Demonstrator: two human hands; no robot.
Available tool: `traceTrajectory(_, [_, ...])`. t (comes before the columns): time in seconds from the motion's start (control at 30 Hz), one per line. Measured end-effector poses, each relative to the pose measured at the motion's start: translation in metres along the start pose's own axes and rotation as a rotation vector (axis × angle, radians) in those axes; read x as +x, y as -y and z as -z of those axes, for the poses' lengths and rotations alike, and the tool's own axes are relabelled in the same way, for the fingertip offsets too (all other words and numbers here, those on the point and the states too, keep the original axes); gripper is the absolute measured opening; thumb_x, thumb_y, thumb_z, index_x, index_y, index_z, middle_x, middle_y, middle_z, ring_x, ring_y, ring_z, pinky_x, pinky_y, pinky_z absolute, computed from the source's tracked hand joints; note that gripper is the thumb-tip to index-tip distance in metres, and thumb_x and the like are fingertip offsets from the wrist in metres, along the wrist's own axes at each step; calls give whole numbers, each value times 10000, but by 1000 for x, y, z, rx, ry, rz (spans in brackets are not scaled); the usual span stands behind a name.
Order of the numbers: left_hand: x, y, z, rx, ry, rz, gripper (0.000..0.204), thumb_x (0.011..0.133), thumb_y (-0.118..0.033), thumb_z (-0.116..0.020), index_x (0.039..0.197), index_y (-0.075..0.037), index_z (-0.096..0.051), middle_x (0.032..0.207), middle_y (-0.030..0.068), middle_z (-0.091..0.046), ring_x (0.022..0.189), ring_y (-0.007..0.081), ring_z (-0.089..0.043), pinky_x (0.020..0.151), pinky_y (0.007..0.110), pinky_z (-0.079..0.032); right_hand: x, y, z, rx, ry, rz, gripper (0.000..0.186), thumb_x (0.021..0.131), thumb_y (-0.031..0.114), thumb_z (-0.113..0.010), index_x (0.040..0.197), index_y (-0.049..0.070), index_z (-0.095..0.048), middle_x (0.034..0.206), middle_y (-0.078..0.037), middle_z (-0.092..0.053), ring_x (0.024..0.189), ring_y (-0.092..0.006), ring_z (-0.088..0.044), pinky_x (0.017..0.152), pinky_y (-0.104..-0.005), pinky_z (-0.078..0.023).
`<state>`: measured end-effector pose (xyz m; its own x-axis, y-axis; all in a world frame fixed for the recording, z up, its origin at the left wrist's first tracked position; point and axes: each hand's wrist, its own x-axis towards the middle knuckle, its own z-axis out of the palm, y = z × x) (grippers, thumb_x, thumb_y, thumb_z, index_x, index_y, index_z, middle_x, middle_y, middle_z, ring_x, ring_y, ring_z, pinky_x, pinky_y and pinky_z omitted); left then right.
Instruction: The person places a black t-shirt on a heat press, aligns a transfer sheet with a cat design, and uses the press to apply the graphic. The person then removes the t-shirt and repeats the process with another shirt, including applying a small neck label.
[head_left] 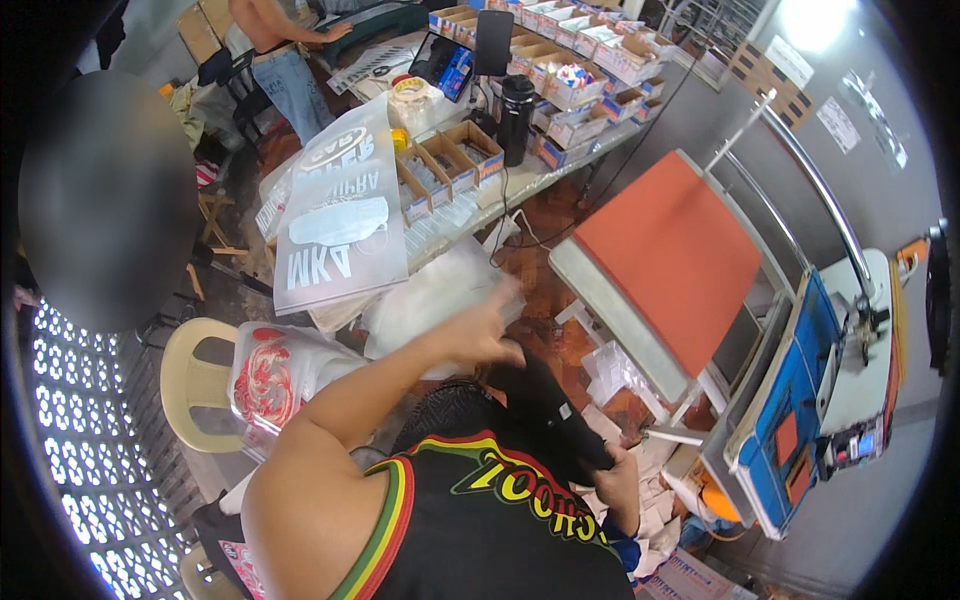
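Note:
My left hand (485,330), slightly blurred, is raised over the upper end of a black fabric piece (540,405), with its fingers apart. My right hand (615,480) grips the lower right part of that dark fabric, which has a small pale patch on it. To the right is a heat press with a red padded platen (665,255) and a swung-aside blue-edged upper plate (790,400). Behind my left hand lie translucent sheets (420,295). A chair (200,430) with a red-printed clear plastic piece (275,390) stands left of my arm.
A long table (535,190) holds cardboard compartments (445,170), printed film (330,270), a tablet (440,67) and a black bottle (515,120). Another person (290,85) stands at the far end. Paper scraps (660,510) litter the floor by my right hand. A perforated wall (80,420) is at left.

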<state>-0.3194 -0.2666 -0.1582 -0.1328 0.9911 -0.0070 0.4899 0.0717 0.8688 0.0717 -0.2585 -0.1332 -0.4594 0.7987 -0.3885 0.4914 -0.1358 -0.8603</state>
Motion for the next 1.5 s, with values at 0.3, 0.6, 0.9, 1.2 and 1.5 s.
traceTrajectory(0.3, [102, 49, 124, -171, 91, -6, 734, 820, -237, -810, 1460, -31, -518, 1214, 152, -649, 1078, 254, -607, 946, 410, -486, 120, 106, -20, 68, 238, -57, 144, 862, 21, -762, 998, -11, -732, 814, 25, -684, 739, -69, -592, 648, -275, -488])
traceTrajectory(0.6, [163, -24, -3, 426, 868, -389, 351, 687, -231, -838, 999, -94, -754, 1303, 158, -597, 1315, 328, -510, 1020, 595, -393, 116, 179, 69, -167, 141, -27, 202, 726, 17, -844, 897, -11, -739, 719, -32, -667, 656, -99, -589, 611, -294, -459])
traceTrajectory(0.9, [177, -83, 49, 96, 750, -315, 375, 782, -296, -844, 1014, -48, -687, 877, 185, -704, 894, 399, -700, 763, 486, -544, 62, 105, 151, -204, -413, 0, 281, 678, -67, -727, 869, 15, -537, 740, 1, -491, 720, -139, -491, 654, -308, -433])
traceTrajectory(1.2, [219, -163, 89, 387, -81, -387, 261, 804, -164, -749, 1030, -45, -692, 950, 174, -658, 925, 363, -653, 823, 465, -490, 61, 132, 197, -304, -730, -171, 178, 731, 2, -766, 877, 16, -665, 713, -43, -601, 703, -131, -566, 651, -300, -455])
traceTrajectory(1.5, [312, -40, -103, 540, 129, -615, 373, 829, -202, -786, 1149, -56, -660, 1239, 146, -645, 1251, 367, -555, 1134, 582, -358, 85, 138, 194, -103, -551, 486, 235, 674, -84, -790, 871, 20, -712, 682, -80, -586, 603, -194, -562, 564, -313, -411])
